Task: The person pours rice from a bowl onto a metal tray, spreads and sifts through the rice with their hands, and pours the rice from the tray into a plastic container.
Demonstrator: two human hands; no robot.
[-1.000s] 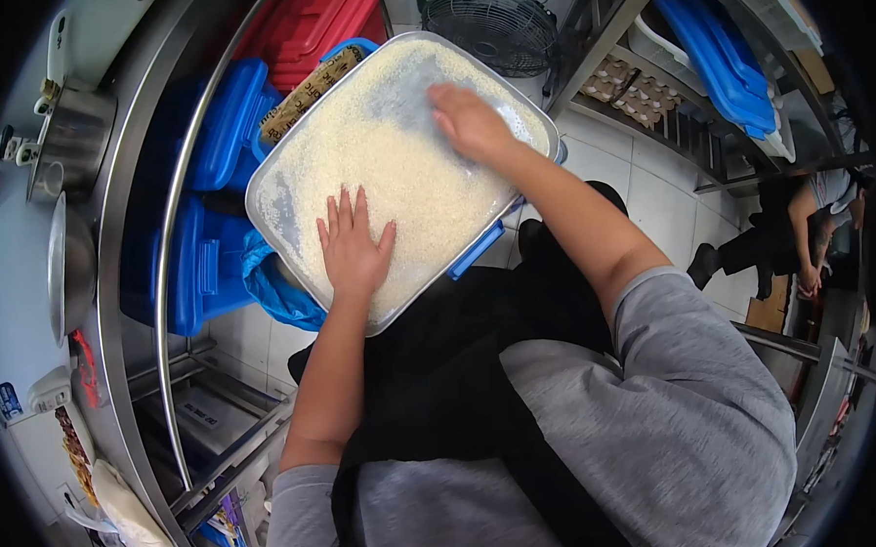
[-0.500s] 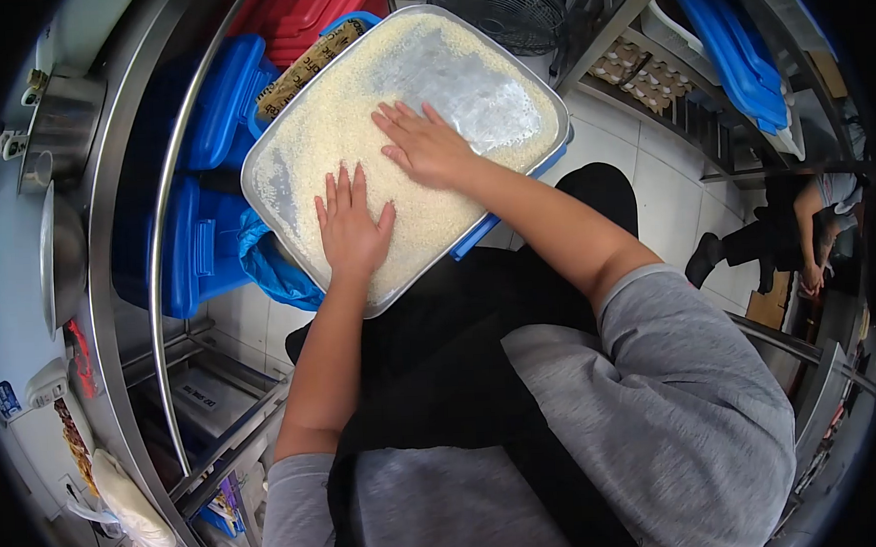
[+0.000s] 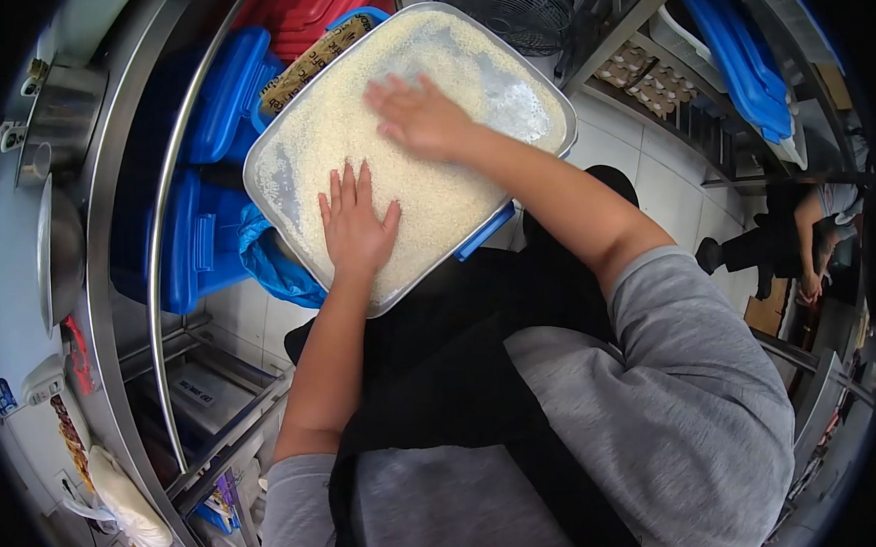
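A wide metal tray (image 3: 526, 111) holds a layer of pale grains (image 3: 420, 201) that look like rice. My left hand (image 3: 360, 234) lies flat on the grains at the tray's near left, fingers spread. Over the middle of the tray is my right hand (image 3: 429, 123), smeared by motion, its fingers stretched out and holding nothing. Whether its palm touches the grains is hard to see. Shiny bare metal shows at the tray's right side. Under the tray's near edge a blue clip handle (image 3: 485, 232) sticks out.
Left stand blue bins (image 3: 217, 102), a blue plastic bag (image 3: 276, 261) and a steel rail (image 3: 167, 217). A black fan (image 3: 510, 14) stands behind the tray. Egg trays (image 3: 644, 74) sit on a rack at right. Another person's hands (image 3: 810, 285) are at far right.
My right hand has shifted slightly up and left across the tray. Grains now cover more of the bare metal at the top. My left hand stays in place on the grains.
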